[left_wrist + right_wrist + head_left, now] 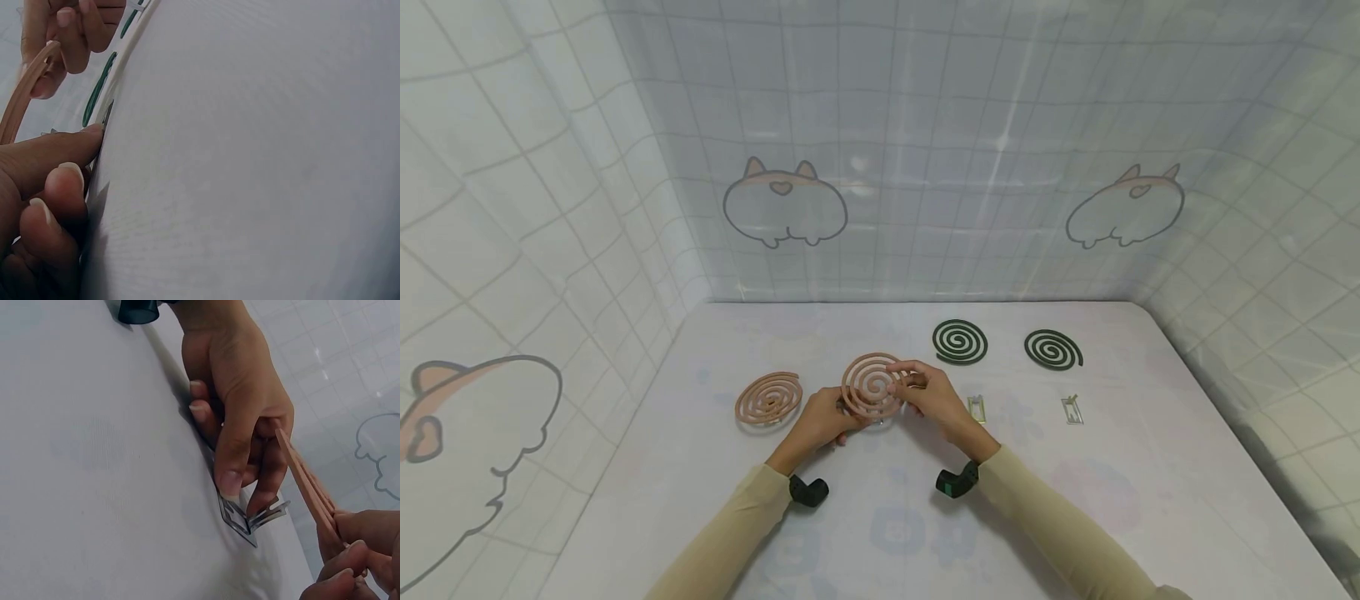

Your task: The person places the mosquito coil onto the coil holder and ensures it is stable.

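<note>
The terracotta-coloured flat spiral coil point(874, 387) is held up off the bench, tilted, near the middle of the row. The right hand point(931, 396) pinches it at its right side between thumb and fingers. Close by, the left hand point(827, 415) has its thumb and a finger pinching a small silver metal stand point(267, 519) with upturned tabs, low against the bench. The coil is clear of those tabs; whether its edge touches the left hand I cannot tell.

Judging by how things lie, about a quarter of the work is done: a second terracotta-coloured spiral coil point(768, 399) to the left sits raised and tilted, apparently on a stand mostly hidden under it. The held coil seems midway, not yet seated. Two dark green spiral coils, one nearer the middle point(959, 342) and one further right point(1053, 350), lie flat; in front of them are a gold-toned metal stand point(976, 409) and another silver metal stand point(1072, 410), both without coils, so that pair looks left to do.

The bench point(1150, 467) is white with faint pastel prints. Pale grid-patterned sheeting point(955, 233) encloses its back and sides, printed with cartoon animal rears point(786, 208).
</note>
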`<action>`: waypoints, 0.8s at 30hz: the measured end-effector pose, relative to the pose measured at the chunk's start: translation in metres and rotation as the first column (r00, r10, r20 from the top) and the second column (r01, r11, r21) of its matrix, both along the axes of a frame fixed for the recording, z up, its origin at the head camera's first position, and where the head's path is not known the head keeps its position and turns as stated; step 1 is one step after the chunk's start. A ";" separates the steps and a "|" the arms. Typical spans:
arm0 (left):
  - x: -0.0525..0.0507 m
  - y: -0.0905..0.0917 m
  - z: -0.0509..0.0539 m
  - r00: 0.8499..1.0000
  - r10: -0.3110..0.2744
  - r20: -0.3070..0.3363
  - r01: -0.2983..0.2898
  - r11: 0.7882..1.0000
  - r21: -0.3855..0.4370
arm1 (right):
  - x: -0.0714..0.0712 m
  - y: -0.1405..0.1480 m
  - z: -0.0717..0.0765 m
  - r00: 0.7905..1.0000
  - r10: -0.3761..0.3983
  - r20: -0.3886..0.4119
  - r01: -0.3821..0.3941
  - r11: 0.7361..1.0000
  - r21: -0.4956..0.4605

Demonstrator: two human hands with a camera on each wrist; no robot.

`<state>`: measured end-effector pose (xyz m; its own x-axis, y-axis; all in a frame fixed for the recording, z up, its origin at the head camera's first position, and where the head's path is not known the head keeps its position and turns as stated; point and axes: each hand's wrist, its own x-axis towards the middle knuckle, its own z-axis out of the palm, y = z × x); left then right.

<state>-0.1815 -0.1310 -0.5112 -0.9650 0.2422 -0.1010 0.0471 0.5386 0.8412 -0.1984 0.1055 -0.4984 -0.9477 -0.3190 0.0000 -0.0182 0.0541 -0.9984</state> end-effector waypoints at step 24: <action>0.000 -0.001 -0.003 1.000 -0.005 -0.024 0.005 1.000 0.020 | -0.001 -0.013 -0.008 0.998 -0.021 -0.063 0.026 0.996 0.086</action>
